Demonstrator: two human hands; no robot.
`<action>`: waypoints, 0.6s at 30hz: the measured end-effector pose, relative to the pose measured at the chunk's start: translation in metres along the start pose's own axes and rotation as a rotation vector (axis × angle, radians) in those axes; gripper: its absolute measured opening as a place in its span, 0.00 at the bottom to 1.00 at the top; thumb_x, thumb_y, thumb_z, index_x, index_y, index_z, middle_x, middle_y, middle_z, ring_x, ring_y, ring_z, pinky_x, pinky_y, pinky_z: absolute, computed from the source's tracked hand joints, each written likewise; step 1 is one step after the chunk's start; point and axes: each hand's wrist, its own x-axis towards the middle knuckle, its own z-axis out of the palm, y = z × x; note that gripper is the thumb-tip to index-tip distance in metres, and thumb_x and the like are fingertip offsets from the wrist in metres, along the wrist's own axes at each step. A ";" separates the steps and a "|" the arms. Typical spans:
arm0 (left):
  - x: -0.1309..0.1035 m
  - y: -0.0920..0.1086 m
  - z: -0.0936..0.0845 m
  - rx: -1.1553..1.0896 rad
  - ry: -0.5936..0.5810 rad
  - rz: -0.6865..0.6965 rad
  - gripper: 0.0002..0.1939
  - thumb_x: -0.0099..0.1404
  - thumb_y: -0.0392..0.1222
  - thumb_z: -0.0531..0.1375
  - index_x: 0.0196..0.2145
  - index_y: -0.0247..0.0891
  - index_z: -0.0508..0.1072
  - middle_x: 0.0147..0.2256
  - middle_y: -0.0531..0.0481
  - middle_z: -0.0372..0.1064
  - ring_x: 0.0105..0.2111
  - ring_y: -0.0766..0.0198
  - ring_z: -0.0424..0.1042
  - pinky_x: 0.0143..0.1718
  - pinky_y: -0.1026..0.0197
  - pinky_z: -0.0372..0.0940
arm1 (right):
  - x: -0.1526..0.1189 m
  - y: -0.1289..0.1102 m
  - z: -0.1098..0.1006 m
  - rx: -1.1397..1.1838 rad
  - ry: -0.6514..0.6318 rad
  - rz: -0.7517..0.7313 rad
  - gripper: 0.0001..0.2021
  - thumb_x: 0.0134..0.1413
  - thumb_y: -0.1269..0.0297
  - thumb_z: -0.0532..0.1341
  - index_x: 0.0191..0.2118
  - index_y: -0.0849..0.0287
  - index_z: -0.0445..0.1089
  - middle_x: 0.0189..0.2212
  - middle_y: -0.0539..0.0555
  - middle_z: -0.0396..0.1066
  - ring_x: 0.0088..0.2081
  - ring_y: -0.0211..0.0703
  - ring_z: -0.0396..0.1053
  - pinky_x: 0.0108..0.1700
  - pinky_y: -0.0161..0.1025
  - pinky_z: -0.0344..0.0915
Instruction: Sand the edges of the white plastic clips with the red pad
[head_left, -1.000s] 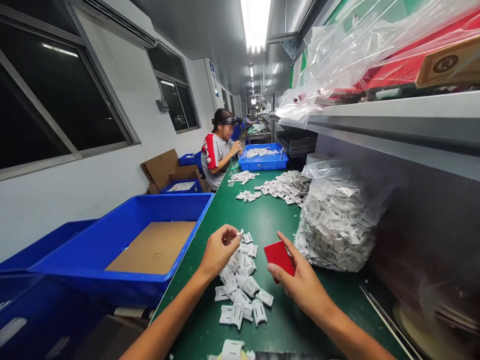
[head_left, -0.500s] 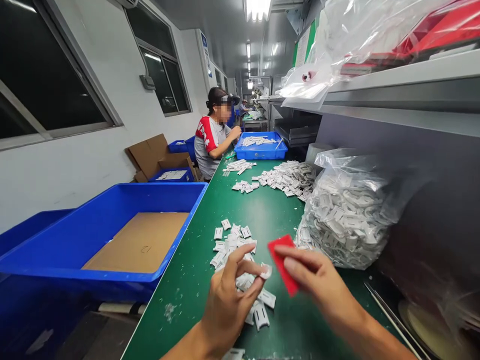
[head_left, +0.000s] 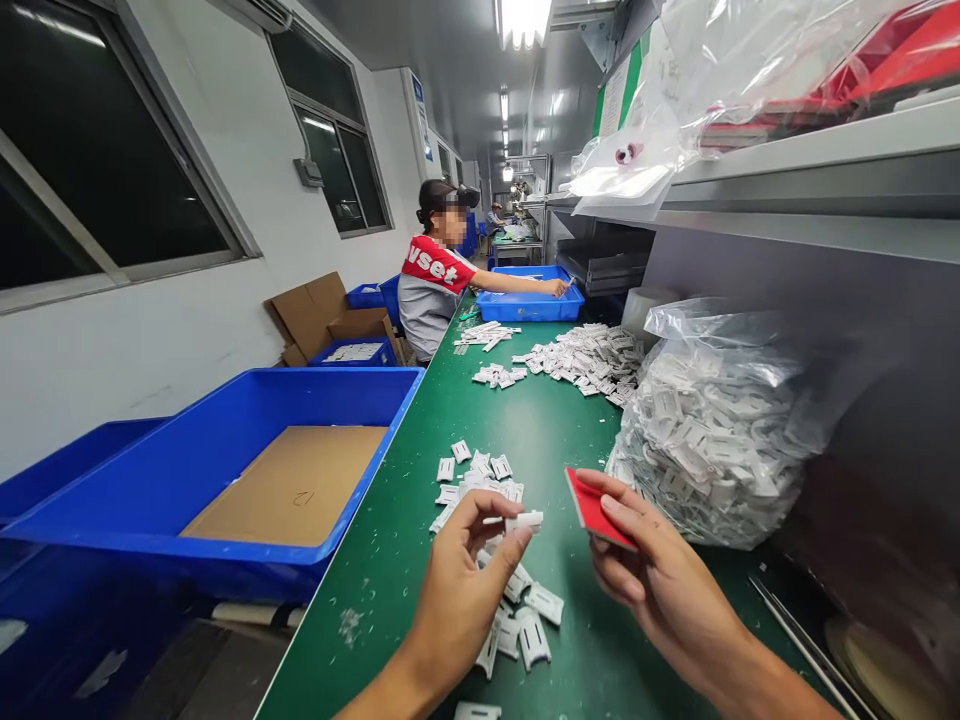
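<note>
Apparently mid-handling, the left hand [head_left: 466, 580] pinches 1 white plastic piece [head_left: 526, 521] above the counter [head_left: 375, 590], the right hand [head_left: 664, 565] grips a red pad [head_left: 596, 512], and contact would call for closing their gap.

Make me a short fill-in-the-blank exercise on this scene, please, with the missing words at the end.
1. The left hand pinches a part coloured ____.
2. The pad in the right hand shows a broad face coloured ____.
3. As the person sees it, the bag stands on the ____ side of the bench.
4. The sheet in the large tub is brown ____.

Missing words: white; red; right; cardboard.
</note>
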 end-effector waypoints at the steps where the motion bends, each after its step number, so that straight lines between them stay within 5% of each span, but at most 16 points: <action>1: -0.001 -0.001 0.000 0.040 0.012 0.030 0.06 0.63 0.44 0.65 0.36 0.41 0.72 0.38 0.48 0.74 0.41 0.60 0.75 0.44 0.61 0.69 | -0.003 0.002 0.001 -0.006 -0.020 0.008 0.20 0.59 0.54 0.63 0.54 0.55 0.71 0.19 0.45 0.62 0.16 0.27 0.45 0.21 0.29 0.43; 7: -0.015 -0.017 0.003 0.073 0.078 0.262 0.24 0.61 0.36 0.66 0.51 0.48 0.64 0.35 0.54 0.78 0.37 0.62 0.79 0.41 0.61 0.73 | -0.011 0.009 0.000 -0.207 -0.259 0.083 0.24 0.49 0.49 0.69 0.50 0.55 0.76 0.23 0.48 0.68 0.21 0.31 0.59 0.22 0.28 0.52; 11: -0.020 -0.020 0.005 0.133 0.142 0.306 0.23 0.61 0.34 0.66 0.50 0.48 0.63 0.34 0.56 0.80 0.38 0.63 0.80 0.47 0.59 0.73 | -0.001 0.006 -0.005 -0.298 0.064 -0.216 0.21 0.52 0.51 0.68 0.50 0.51 0.77 0.30 0.49 0.72 0.27 0.33 0.63 0.31 0.31 0.62; 15: -0.019 -0.014 0.006 0.083 0.181 0.346 0.22 0.60 0.34 0.67 0.49 0.46 0.67 0.35 0.54 0.80 0.38 0.62 0.80 0.45 0.61 0.74 | 0.008 0.005 -0.010 -0.338 -0.210 -0.111 0.25 0.51 0.51 0.68 0.53 0.55 0.75 0.29 0.50 0.73 0.25 0.36 0.65 0.29 0.35 0.63; 18: -0.012 -0.008 0.005 -0.055 0.156 0.168 0.23 0.58 0.37 0.69 0.50 0.44 0.69 0.35 0.52 0.79 0.38 0.61 0.80 0.44 0.59 0.74 | 0.015 0.003 -0.015 -0.402 0.119 -0.249 0.20 0.58 0.53 0.63 0.52 0.56 0.75 0.35 0.52 0.75 0.28 0.35 0.66 0.35 0.36 0.64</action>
